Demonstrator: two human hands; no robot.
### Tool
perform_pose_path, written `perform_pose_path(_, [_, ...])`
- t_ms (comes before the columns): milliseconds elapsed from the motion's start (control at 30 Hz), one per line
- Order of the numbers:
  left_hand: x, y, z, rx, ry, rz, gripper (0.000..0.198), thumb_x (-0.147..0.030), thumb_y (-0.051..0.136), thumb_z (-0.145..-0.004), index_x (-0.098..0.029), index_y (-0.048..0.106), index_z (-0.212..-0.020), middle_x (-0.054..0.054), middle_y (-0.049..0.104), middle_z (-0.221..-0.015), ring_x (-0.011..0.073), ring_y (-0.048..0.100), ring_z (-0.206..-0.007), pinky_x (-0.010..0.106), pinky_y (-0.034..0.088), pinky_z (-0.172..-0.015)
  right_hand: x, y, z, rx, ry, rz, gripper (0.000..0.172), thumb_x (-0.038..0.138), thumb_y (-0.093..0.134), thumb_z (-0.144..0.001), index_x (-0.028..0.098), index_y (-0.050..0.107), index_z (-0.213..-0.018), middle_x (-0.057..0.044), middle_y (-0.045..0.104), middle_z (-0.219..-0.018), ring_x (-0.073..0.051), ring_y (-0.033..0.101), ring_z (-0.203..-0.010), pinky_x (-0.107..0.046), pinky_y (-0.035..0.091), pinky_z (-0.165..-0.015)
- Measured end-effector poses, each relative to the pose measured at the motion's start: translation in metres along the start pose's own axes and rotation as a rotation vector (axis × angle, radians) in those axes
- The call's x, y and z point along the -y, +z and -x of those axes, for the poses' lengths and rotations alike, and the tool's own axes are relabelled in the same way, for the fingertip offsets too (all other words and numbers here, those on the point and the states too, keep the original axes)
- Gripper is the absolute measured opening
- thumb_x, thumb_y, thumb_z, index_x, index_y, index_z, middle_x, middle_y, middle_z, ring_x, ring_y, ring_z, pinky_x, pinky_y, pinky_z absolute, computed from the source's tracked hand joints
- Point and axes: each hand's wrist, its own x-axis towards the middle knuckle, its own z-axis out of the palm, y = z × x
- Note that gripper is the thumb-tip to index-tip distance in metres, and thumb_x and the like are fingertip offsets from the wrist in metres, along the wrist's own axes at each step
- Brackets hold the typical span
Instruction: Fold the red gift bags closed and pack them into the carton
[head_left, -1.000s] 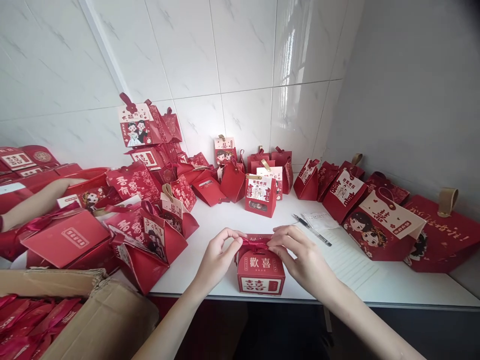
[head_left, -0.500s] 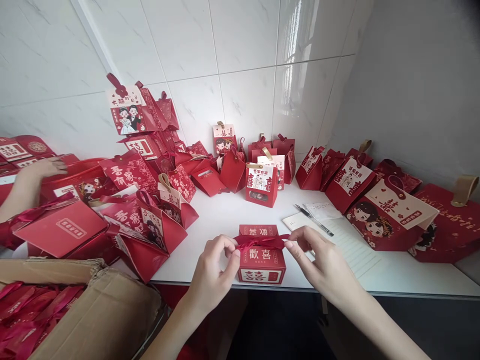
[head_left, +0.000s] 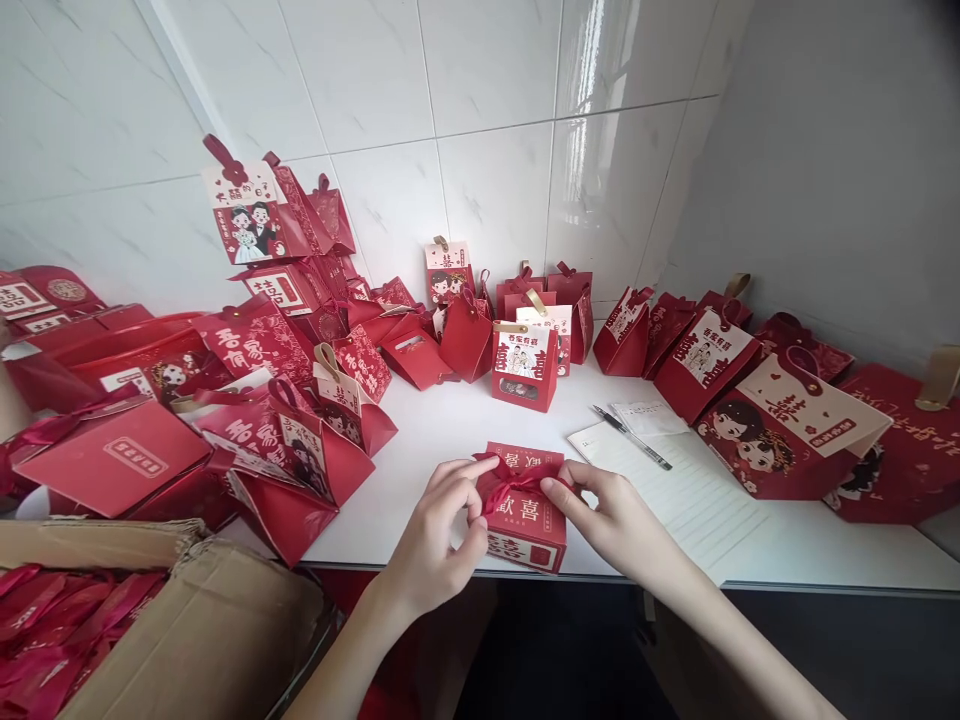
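In front of me at the table's edge is a small red gift box (head_left: 527, 552) with gold and white printed characters. A dark red ribbon (head_left: 517, 488) is tied in a bow across its top. My left hand (head_left: 442, 525) is curled at the box's left side, its index finger on the bow and its other fingers at the ribbon; the thumb stands a little apart. On the right, my right hand (head_left: 611, 505) pinches the ribbon between thumb and index finger. The box sits slightly turned on the white table (head_left: 442, 425).
Many red gift boxes stand around: a tall stack (head_left: 255, 225) back left, a windowed box (head_left: 523, 370) in the middle, a larger one (head_left: 787, 440) right. A pen (head_left: 632, 437) lies on lined paper (head_left: 675, 495). A cardboard carton (head_left: 210, 620) holds red ribboned pieces.
The gift box has turned slightly and shifted a little right. My hands have moved in closer on the bow. Another person's hand at the left has drawn back, mostly out of view.
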Motion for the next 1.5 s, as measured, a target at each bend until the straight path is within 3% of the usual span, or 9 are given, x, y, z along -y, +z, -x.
perform_pose_path(267, [0.006,-0.013,-0.011,0.102,0.04,0.107,0.012,-0.014,0.044,-0.07,-0.02,0.037,-0.064,0.005,0.048,-0.139,0.0291,0.044,-0.115,0.052,0.039,-0.095,-0.013,-0.002,-0.004,0.13,-0.107,-0.256,0.043,0.049,0.046,-0.092,0.018,0.046,-0.062,0.001,0.049,-0.065,-0.013,0.044,-0.064,-0.023,0.037,-0.062])
perform_pose_path(400, [0.008,-0.008,-0.003,-0.022,0.043,0.177,0.007,-0.019,0.047,-0.077,-0.021,0.042,-0.073,0.01,0.049,-0.131,0.0283,0.045,-0.121,0.047,0.041,-0.097,-0.011,-0.011,-0.002,0.166,-0.1,-0.199,0.042,0.05,0.048,-0.09,0.017,0.05,-0.064,-0.001,0.055,-0.068,-0.014,0.048,-0.066,-0.024,0.038,-0.063])
perform_pose_path(467, [0.007,-0.002,0.0,-0.152,0.029,0.143,0.01,-0.022,0.052,-0.08,-0.021,0.043,-0.085,0.011,0.05,-0.122,0.0264,0.047,-0.119,0.044,0.044,-0.095,-0.005,-0.018,-0.004,0.063,-0.054,-0.084,0.043,0.052,0.047,-0.088,0.018,0.051,-0.062,-0.001,0.055,-0.065,-0.014,0.048,-0.061,-0.025,0.038,-0.059])
perform_pose_path(600, [-0.002,0.006,-0.007,-0.342,-0.013,-0.066,0.026,-0.024,0.056,-0.084,-0.021,0.045,-0.107,0.007,0.052,-0.105,0.0192,0.054,-0.099,0.035,0.049,-0.085,0.019,-0.023,-0.024,-0.383,-0.041,0.143,0.04,0.047,0.044,-0.088,0.019,0.047,-0.06,-0.001,0.053,-0.059,-0.015,0.047,-0.055,-0.026,0.036,-0.054])
perform_pose_path(767, [-0.013,0.005,-0.023,-0.246,0.048,-0.291,0.005,-0.019,0.057,-0.085,-0.021,0.057,-0.089,0.002,0.059,-0.088,0.018,0.056,-0.087,0.033,0.047,-0.08,0.039,-0.006,-0.073,0.019,-0.177,0.294,0.022,0.035,0.055,-0.086,0.017,0.066,-0.079,-0.007,0.067,-0.087,-0.02,0.06,-0.081,-0.029,0.043,-0.072])
perform_pose_path(867, [-0.013,0.007,-0.023,-0.192,0.054,-0.339,0.008,-0.016,0.058,-0.083,-0.02,0.06,-0.09,0.001,0.062,-0.085,0.0191,0.057,-0.086,0.035,0.048,-0.08,0.037,0.003,-0.09,0.299,-0.091,0.244,0.023,0.035,0.058,-0.085,0.016,0.07,-0.088,-0.007,0.069,-0.09,-0.019,0.063,-0.08,-0.026,0.045,-0.068])
perform_pose_path(967, [-0.012,0.008,-0.019,-0.164,0.048,-0.292,0.015,-0.016,0.056,-0.084,-0.021,0.063,-0.096,0.003,0.063,-0.091,0.0193,0.058,-0.091,0.034,0.05,-0.082,0.031,0.007,-0.092,0.43,-0.097,0.124,0.018,0.028,0.059,-0.084,0.015,0.071,-0.088,-0.004,0.07,-0.088,-0.018,0.064,-0.078,-0.024,0.046,-0.066])
perform_pose_path(1200, [-0.022,0.012,-0.014,-0.106,0.012,-0.204,0.015,-0.016,0.052,-0.086,-0.021,0.065,-0.093,0.003,0.062,-0.089,0.0185,0.058,-0.089,0.032,0.051,-0.081,0.023,0.012,-0.079,0.383,-0.269,-0.081,0.018,0.02,0.055,-0.083,0.017,0.072,-0.088,-0.001,0.071,-0.087,-0.016,0.064,-0.078,-0.025,0.048,-0.07])
perform_pose_path(1500, [-0.026,0.013,-0.011,-0.116,-0.02,-0.215,0.015,-0.015,0.053,-0.085,-0.02,0.065,-0.092,0.003,0.058,-0.084,0.0174,0.057,-0.082,0.029,0.05,-0.073,0.021,0.013,-0.075,0.214,-0.133,-0.117,0.011,0.017,0.05,-0.083,0.015,0.059,-0.078,-0.001,0.065,-0.076,-0.013,0.059,-0.063,-0.023,0.045,-0.057])
